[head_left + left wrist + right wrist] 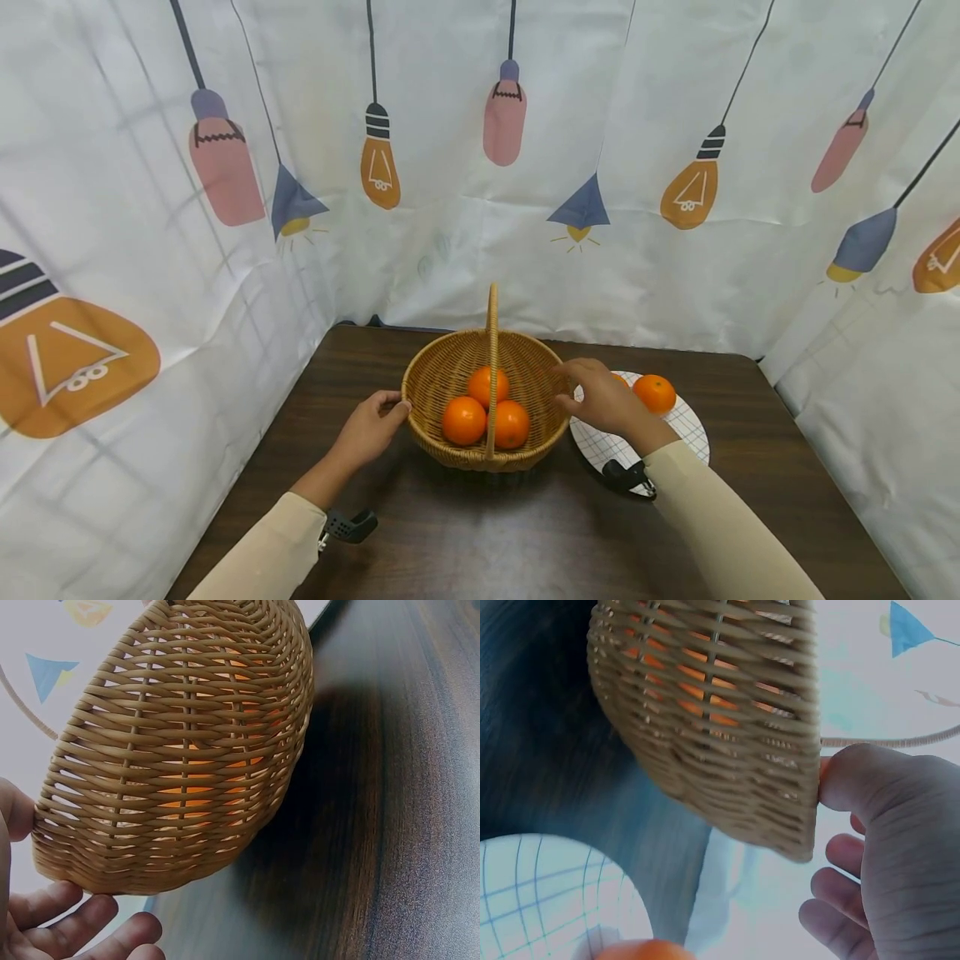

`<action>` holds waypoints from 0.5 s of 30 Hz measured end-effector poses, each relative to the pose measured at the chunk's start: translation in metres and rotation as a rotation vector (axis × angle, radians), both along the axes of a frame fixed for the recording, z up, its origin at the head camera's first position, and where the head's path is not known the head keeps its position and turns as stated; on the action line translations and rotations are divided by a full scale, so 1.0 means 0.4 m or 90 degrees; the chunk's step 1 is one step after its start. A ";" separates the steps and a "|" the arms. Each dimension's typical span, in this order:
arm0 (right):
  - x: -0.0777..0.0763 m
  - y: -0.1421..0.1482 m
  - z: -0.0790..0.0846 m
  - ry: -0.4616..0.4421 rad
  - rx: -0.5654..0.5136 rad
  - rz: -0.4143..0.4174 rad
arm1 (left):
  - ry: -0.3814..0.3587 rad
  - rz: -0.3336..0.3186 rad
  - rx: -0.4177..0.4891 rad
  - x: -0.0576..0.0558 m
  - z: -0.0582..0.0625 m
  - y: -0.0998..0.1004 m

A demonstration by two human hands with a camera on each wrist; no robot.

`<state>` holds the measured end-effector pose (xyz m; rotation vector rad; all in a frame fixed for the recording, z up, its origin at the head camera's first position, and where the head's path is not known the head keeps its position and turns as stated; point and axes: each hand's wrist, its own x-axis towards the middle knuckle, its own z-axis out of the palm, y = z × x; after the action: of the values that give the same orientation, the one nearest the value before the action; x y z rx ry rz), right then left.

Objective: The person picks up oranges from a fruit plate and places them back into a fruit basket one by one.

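A wicker basket with a tall arched handle stands on the table, holding three oranges. At its left rim my left hand pinches the edge between thumb and index finger; in the left wrist view its other fingers spread beside the woven wall. My right hand is over the right rim, thumb and index apart, the index blurred. In the right wrist view the thumb meets the rim's edge and the other fingers hang loosely bent beside it.
Right of the basket lies a white plate with a grid pattern. An orange sits on it, and another shows partly behind my right hand. White curtains printed with lamps enclose the dark wooden table at the back and sides.
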<state>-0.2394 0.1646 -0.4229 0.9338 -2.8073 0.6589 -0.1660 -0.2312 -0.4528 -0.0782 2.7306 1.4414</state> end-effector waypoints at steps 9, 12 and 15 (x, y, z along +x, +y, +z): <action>-0.005 0.042 -0.010 -0.032 -0.010 -0.036 | 0.001 0.002 -0.002 -0.004 -0.003 -0.002; -0.002 0.054 -0.008 -0.053 -0.011 -0.050 | 0.002 0.003 -0.003 -0.004 -0.005 -0.002; -0.002 0.071 -0.010 -0.047 -0.013 -0.051 | 0.004 0.003 -0.003 -0.005 -0.007 -0.002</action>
<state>-0.2401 0.1929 -0.4268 0.8037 -2.8796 0.7249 -0.1679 -0.2321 -0.4554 -0.0797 2.7402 1.4399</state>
